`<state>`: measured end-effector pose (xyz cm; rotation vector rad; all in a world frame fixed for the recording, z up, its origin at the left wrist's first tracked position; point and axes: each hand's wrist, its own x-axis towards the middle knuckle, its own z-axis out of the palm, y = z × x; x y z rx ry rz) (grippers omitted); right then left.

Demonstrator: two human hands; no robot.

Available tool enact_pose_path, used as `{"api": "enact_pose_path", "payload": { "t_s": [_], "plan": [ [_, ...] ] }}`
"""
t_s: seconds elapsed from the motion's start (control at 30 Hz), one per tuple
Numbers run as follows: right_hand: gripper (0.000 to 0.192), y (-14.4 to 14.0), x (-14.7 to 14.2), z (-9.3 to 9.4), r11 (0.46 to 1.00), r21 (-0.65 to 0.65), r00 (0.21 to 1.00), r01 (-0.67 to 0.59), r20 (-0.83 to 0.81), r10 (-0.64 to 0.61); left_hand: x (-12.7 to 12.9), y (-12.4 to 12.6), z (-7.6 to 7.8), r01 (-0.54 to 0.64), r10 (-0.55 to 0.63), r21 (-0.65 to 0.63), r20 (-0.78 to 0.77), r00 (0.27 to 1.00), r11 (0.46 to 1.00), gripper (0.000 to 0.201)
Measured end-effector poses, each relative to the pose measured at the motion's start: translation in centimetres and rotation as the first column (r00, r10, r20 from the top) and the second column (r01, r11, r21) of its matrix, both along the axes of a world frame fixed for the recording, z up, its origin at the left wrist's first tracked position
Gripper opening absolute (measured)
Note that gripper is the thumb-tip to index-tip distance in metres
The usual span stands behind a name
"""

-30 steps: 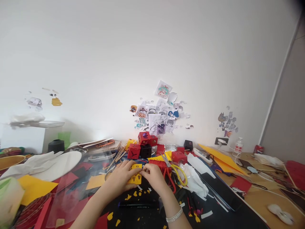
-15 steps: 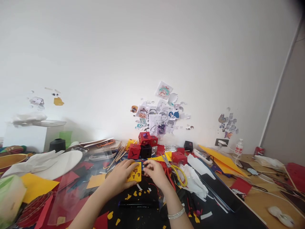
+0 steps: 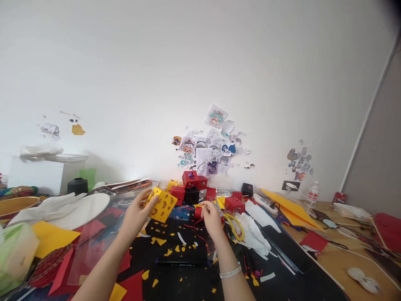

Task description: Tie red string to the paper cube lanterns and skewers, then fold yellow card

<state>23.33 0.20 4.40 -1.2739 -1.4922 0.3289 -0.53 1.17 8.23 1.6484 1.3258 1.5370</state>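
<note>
Left fingers (image 3: 149,207) hold a yellow box (image 3: 163,204), its shapes seemingly done; right fingers (image 3: 206,207) pinch narrowly beside red thread (image 3: 197,213); what remains, I can't tell.

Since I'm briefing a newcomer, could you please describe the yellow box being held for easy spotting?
Below the white wall lies a cluttered black surface. Over it, the left grip holds up a yellow box. Unlike the red boxes behind, its face is yellow with scattered dark marks.
</note>
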Motion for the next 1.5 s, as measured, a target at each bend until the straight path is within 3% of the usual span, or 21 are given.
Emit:
{"api": "enact_pose_path", "payload": {
  "t_s": [0.07, 0.17, 0.23, 0.3, 0.43, 0.57, 0.7, 0.87, 1.03, 1.2, 1.3, 1.4, 1.5],
  "plan": [
    [0.024, -0.3, -0.4, 0.0, 1.000, -0.007, 1.000, -0.015, 0.025, 0.015, -0.3, -0.2, 0.4, 0.008, -0.001, -0.029, 0.232, 0.973, 1.000, 0.058],
    [0.022, -1.0, -2.1, -0.5, 0.989, -0.098, 0.975, -0.108, 0.183, 0.125, -0.9, -0.4, 0.8, 0.016, 0.016, -0.055, 0.534, 0.845, 0.998, 0.054],
    [0.021, -1.5, -3.5, -1.1, 0.980, -0.161, 0.917, -0.120, 0.361, 0.171, -1.3, -0.3, 0.9, 0.031, 0.014, -0.059, 0.649, 0.761, 0.998, 0.054],
    [0.023, -1.7, -4.8, -1.7, 0.980, -0.183, 0.831, -0.076, 0.532, 0.164, -1.5, -0.4, 1.0, 0.049, 0.025, -0.094, 0.663, 0.748, 0.994, 0.053],
    [0.042, -1.3, -5.9, -2.5, 0.974, -0.217, 0.687, 0.064, 0.718, 0.114, -0.9, -0.9, 1.1, 0.222, -0.110, -0.215, 0.435, 0.894, 0.951, 0.057],
    [0.032, 0.0, -5.7, -2.5, 0.960, -0.202, 0.762, 0.195, 0.647, -0.018, 1.1, -1.8, 0.6, 0.291, -0.289, -0.141, 0.039, 0.957, 0.946, 0.058],
    [0.022, 1.1, -4.5, -2.4, 0.956, -0.208, 0.845, 0.206, 0.530, -0.067, 2.6, -2.5, 0.1, 0.325, -0.334, -0.078, -0.236, 0.913, 0.942, 0.058],
    [0.028, 1.6, -2.2, -2.4, 0.955, -0.179, 0.913, 0.236, 0.378, -0.154, 2.0, -2.2, 0.1, 0.311, -0.314, -0.052, -0.261, 0.913, 0.949, 0.055],
    [0.024, 1.9, -1.8, -2.8, 0.982, -0.181, 0.972, 0.044, 0.234, -0.001, 1.5, -1.1, -0.7, 0.235, -0.223, -0.030, -0.454, 0.863, 0.972, 0.058],
    [0.032, 2.1, -1.5, -2.7, 0.986, -0.156, 0.993, -0.060, 0.087, 0.074, 2.3, -1.4, -1.8, 0.277, -0.266, -0.081, -0.621, 0.737, 0.957, 0.060],
    [0.034, 1.8, -1.3, -2.5, 0.982, -0.154, 0.993, -0.106, 0.042, 0.114, 2.0, -1.4, -1.7, 0.283, -0.254, -0.048, -0.604, 0.756, 0.958, 0.059],
    [0.034, 1.4, -1.5, -2.3, 0.973, -0.167, 0.986, -0.157, 0.020, 0.163, 0.7, -0.7, -1.5, 0.212, -0.193, -0.052, -0.661, 0.725, 0.976, 0.041],
    [0.034, 1.0, -1.9, -2.2, 0.961, -0.180, 0.977, -0.209, 0.004, 0.214, -0.5, 0.0, -1.8, 0.096, -0.131, -0.090, -0.750, 0.649, 0.991, 0.036]
  ]
}}
